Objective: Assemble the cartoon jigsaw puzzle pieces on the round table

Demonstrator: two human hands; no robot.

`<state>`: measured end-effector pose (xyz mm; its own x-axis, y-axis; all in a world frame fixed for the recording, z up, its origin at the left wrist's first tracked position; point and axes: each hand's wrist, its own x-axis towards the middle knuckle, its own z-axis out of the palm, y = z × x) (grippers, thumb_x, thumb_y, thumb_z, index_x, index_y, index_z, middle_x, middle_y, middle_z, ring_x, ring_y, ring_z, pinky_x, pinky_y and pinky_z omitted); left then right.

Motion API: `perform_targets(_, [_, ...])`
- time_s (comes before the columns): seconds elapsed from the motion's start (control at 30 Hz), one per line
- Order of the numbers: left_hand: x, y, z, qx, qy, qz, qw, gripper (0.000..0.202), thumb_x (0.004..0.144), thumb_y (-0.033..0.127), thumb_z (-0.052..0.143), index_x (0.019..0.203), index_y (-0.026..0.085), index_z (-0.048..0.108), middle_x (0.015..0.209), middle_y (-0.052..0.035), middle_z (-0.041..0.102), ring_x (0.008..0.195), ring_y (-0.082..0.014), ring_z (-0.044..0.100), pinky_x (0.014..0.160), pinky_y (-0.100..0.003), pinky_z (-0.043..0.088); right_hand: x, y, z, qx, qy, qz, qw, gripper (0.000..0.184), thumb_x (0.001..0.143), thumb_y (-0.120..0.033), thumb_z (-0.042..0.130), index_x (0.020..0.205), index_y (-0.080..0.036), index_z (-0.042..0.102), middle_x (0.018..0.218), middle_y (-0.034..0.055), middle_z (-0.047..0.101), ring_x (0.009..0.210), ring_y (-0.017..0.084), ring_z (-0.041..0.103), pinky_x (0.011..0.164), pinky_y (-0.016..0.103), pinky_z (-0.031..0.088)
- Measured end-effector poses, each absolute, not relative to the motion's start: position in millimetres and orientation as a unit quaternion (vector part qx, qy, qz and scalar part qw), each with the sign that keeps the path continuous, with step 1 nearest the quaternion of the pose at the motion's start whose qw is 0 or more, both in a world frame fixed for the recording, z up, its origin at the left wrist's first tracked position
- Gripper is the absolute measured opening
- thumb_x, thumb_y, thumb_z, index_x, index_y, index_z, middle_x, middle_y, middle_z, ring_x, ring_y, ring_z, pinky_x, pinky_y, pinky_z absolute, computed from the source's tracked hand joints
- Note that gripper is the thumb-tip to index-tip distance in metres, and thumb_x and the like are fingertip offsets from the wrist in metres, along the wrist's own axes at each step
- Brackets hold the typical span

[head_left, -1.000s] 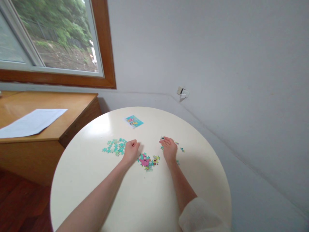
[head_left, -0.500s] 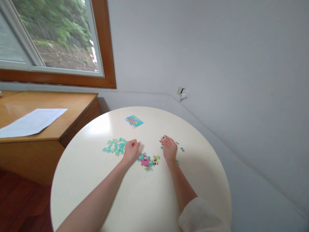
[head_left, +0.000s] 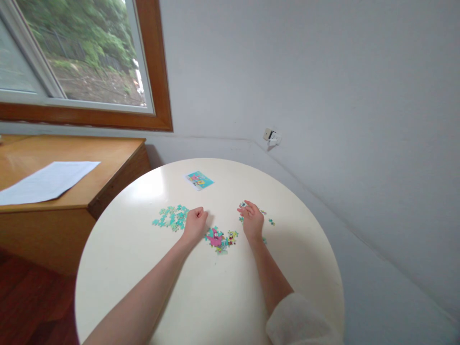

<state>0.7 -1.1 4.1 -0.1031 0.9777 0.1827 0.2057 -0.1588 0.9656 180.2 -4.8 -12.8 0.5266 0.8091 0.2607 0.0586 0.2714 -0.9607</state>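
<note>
Left grip: the bare left hand [head_left: 196,224] was curled into a fist, its edge toward the tabletop; could not tell whether anything sat inside it.
Right grip: the bare right hand [head_left: 253,223] had its fingers loosely bent and parted, nothing visibly pinched, a few loose jigsaw pieces [head_left: 271,222] scattered about it. Contact with these unclear.
Joined puzzle: a partly assembled cardboard jigsaw section [head_left: 215,238], teal with a pink star-shaped figure and a yellow one, lay flat between the two wrists, nearer the left.
Teal heap: a spread of teal and pale-green jigsaw pieces [head_left: 168,218] lay just left of the fist, partly overlapping one another.
Picture card: a rectangular blue card with pink and yellow figures [head_left: 200,180] lay beyond both hands, toward the far rim.
Table: a round, glossy cream-white table [head_left: 201,297] bore all of these.
Sleeve: pale fabric cuff [head_left: 302,321] on the right forearm.
Desk: a brown wooden desk [head_left: 108,148] stood to the left, white paper sheets [head_left: 50,182] on it.
</note>
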Motion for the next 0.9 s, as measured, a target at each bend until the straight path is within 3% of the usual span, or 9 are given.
perform_targets(0.9, [1.0, -3.0, 6.6, 0.550, 0.532, 0.519, 0.380, 0.026, 0.058, 0.024, 0.043, 0.046, 0.021, 0.020, 0.045, 0.0073, 0.017, 0.047, -0.0074, 0.018, 0.047, -0.023, 0.015, 177.8, -7.2, -7.9, -0.547, -0.390, 0.266, 0.691, 0.033, 0.063, -0.040, 0.069, 0.074, -0.019, 0.047, 0.058, -0.0009, 0.063, 0.055, 0.016, 0.066, 0.049, 0.023, 0.047])
